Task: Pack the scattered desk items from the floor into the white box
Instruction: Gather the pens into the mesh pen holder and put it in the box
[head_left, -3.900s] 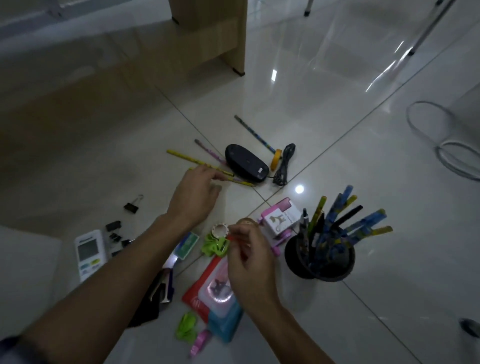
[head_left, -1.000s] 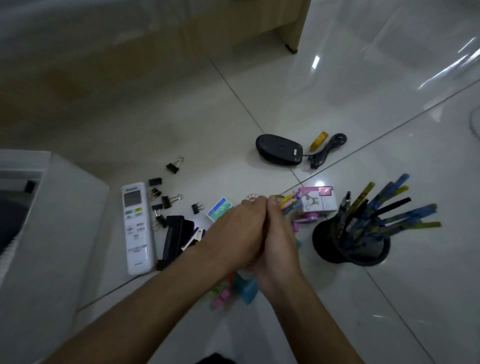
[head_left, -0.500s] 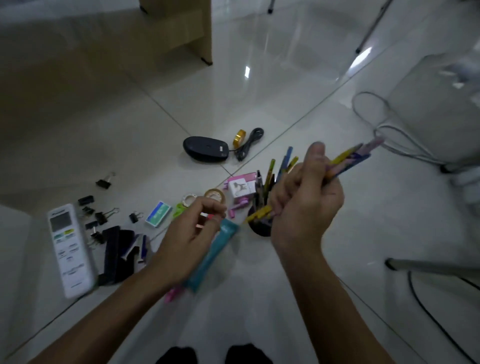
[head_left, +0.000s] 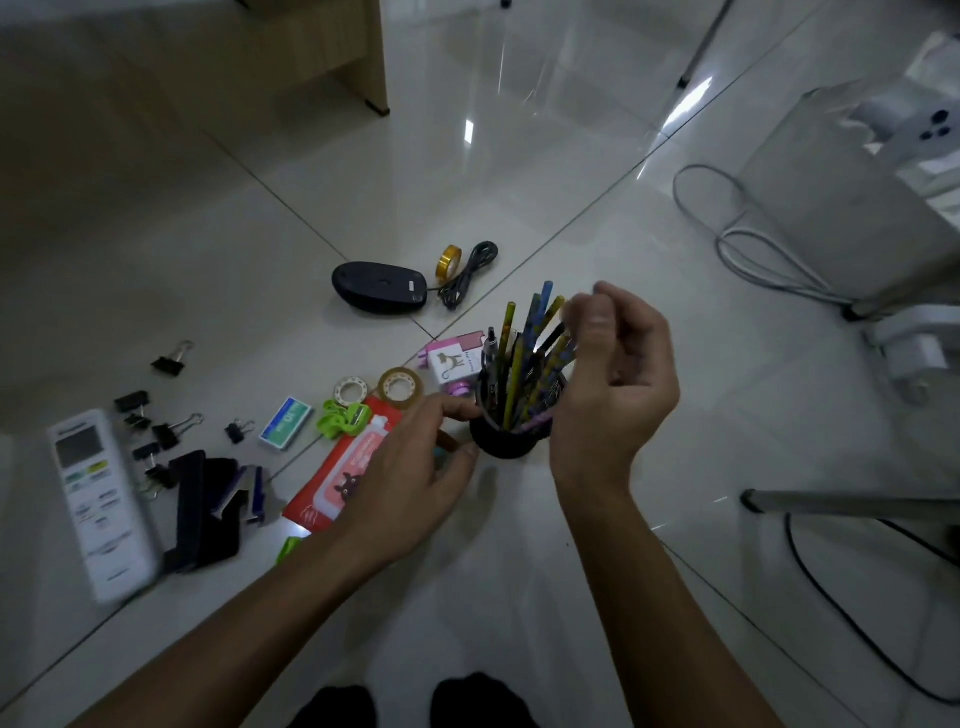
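A black mesh pen cup (head_left: 511, 441) full of pencils (head_left: 524, 353) and pens stands on the floor tiles. My right hand (head_left: 615, 379) is over it, its blurred fingertips closed on the upper ends of several pencils. My left hand (head_left: 415, 473) is at the cup's left wall, thumb and fingertips against it, with something small and brown between the fingers. Still on the floor are a red pouch (head_left: 332, 483), two tape rolls (head_left: 400, 385), a pink card box (head_left: 451, 364), a black mouse (head_left: 379, 293), a white remote (head_left: 98, 504), several binder clips (head_left: 166, 431) and a black stapler (head_left: 200, 514). The white box is not in view.
A gold tape roll (head_left: 448, 259) and a coiled black cable (head_left: 467, 273) lie beyond the mouse. A wooden desk leg (head_left: 363, 57) stands at the back. Grey cables (head_left: 753, 249) and a white appliance are on the right, with a metal leg (head_left: 852, 501) nearer.
My right hand has lowered the bundle of pencils into the pen cup. My left hand has let the pouch go onto the floor and moved to the cup's side.
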